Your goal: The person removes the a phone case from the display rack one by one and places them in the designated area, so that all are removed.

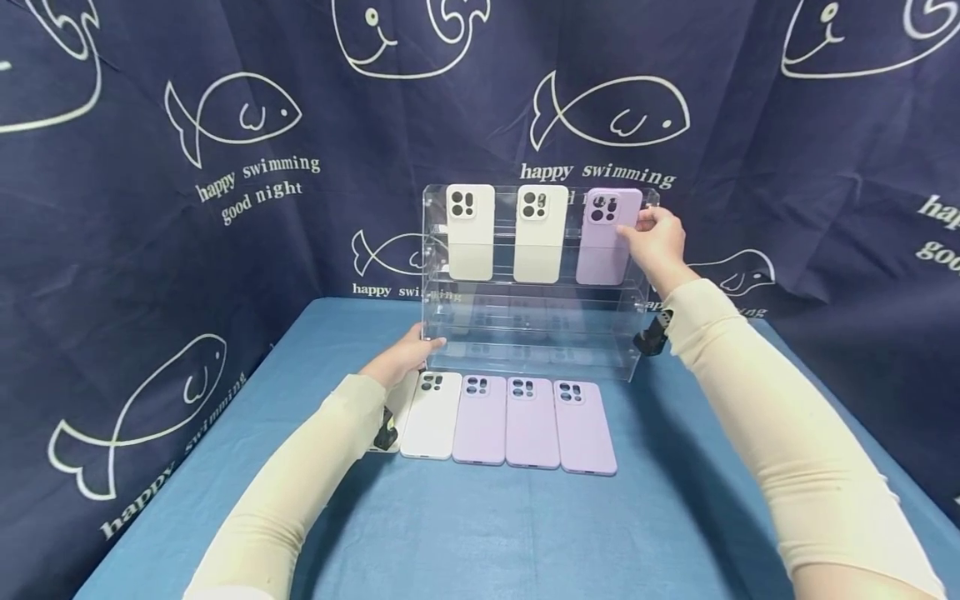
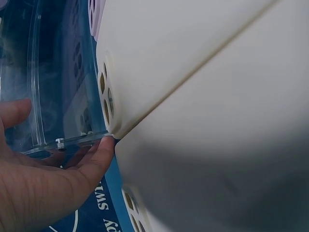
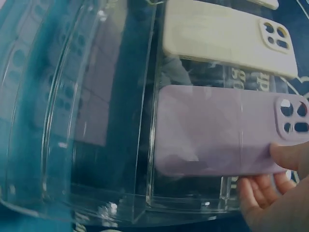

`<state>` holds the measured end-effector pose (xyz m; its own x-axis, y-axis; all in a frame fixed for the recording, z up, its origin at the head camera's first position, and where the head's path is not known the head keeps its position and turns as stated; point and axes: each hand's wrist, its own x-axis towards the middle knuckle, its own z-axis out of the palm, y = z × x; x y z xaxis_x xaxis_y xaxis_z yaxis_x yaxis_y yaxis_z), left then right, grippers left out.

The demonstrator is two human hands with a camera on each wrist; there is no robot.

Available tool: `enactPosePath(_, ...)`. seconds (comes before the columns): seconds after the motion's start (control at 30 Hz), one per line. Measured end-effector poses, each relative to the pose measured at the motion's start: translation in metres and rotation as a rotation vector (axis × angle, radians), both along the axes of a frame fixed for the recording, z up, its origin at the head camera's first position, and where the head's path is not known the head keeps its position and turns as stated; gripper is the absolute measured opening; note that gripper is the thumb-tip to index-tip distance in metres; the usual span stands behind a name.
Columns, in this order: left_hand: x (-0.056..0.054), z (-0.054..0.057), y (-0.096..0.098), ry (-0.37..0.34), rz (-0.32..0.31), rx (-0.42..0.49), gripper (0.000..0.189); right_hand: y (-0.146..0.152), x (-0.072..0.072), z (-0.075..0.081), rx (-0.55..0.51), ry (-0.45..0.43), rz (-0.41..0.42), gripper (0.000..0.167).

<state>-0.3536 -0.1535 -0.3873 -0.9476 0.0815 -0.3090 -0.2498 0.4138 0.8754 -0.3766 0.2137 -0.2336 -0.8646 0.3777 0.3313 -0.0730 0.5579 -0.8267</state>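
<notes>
My right hand [image 1: 660, 242] pinches the right edge of a purple phone case [image 1: 600, 260] between thumb and fingers. That case stands upright in the top tier of a clear acrylic display rack [image 1: 540, 321], at its right end. Two white phone cases, one at the left [image 1: 471, 237] and one in the middle [image 1: 540, 242], stand in the same tier. My left hand [image 1: 401, 354] grips the rack's lower left side, its thumb over the front. In the left wrist view, a fingertip of the left hand [image 2: 53, 179] touches a white case [image 2: 159, 53] lying beside the rack.
In front of the rack, a row of phone cases lies on the blue table [image 1: 480, 533]: a white one [image 1: 431, 417], three purple ones [image 1: 532, 429], and another white one [image 1: 396, 421] partly hidden by the left wrist. Behind hangs a dark blue fish-print curtain [image 1: 420, 125].
</notes>
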Motion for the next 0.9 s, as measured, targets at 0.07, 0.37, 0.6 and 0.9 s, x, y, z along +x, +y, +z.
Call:
enactPosePath(0.07, 0.0, 0.001, 0.0, -0.003, -0.004, 0.004, 0.078, 0.003, -0.001, 0.001, -0.093, 0.002, 0.025, 0.023)
enactPosePath(0.37, 0.001, 0.002, -0.001, -0.005, -0.006, -0.01, 0.078, 0.015, -0.003, 0.003, -0.369, 0.018, 0.189, 0.011)
enactPosePath(0.6, 0.002, 0.0, 0.001, -0.004, -0.009, 0.012, 0.077, 0.019, 0.006, 0.009, -0.494, 0.049, 0.29, 0.012)
enactPosePath(0.9, -0.001, 0.002, 0.0, -0.028, -0.009, 0.011, 0.077, 0.019, 0.011, 0.022, -0.639, 0.07, 0.365, 0.008)
